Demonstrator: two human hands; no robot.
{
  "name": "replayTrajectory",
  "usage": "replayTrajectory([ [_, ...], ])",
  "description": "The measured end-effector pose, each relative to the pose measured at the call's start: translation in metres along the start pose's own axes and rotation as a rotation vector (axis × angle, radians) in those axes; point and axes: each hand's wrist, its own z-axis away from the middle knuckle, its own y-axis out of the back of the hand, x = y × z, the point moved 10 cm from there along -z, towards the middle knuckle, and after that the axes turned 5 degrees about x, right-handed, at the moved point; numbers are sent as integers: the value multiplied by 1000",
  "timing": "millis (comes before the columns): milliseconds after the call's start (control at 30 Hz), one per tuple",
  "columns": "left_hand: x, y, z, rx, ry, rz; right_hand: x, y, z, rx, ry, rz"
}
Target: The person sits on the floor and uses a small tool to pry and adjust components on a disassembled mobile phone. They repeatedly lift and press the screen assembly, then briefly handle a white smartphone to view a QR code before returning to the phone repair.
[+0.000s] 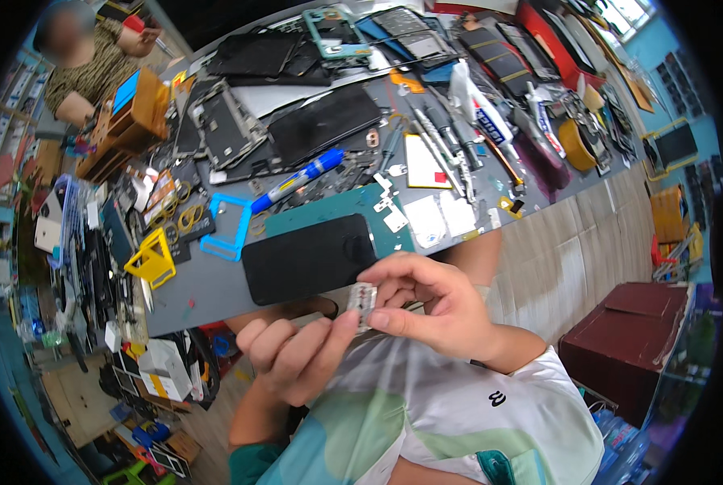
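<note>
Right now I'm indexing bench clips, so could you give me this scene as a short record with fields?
Left grip: fingertips at the left side of a silver slotted blade
Right grip: thumb at the blade's right side, index finger by its upper end
Nearest item: black phone-shaped panel, partly over a teal mat
Beyond panel: blue-and-grey marker
Surface: grey bench crowded with phone parts
Others: one person, upper left
</note>
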Motion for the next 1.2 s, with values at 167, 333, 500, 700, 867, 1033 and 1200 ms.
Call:
replayTrajectory([
  [167, 6, -1, -3, 70, -50, -119, 1, 2, 3, -88, -18, 39],
  [333, 8, -16, -4, 5, -2, -47, -10, 3, 1, -34, 170, 46],
  [500, -26, -27, 9, 80, 481, 468, -37, 8, 2, -19, 500, 244],
  [700, -27, -37, 11, -15, 564, 750, -44, 1, 1, -52, 634, 475],
  [867, -14, -16, 4, 116, 327, 352, -11, 9, -9, -25, 196, 57],
  [1033, 11, -15, 2, 14, 70, 163, 2, 2, -2, -95, 49, 22],
  [1200, 12, -25, -2, 1, 40, 130, -17, 11, -7, -15, 205, 102],
])
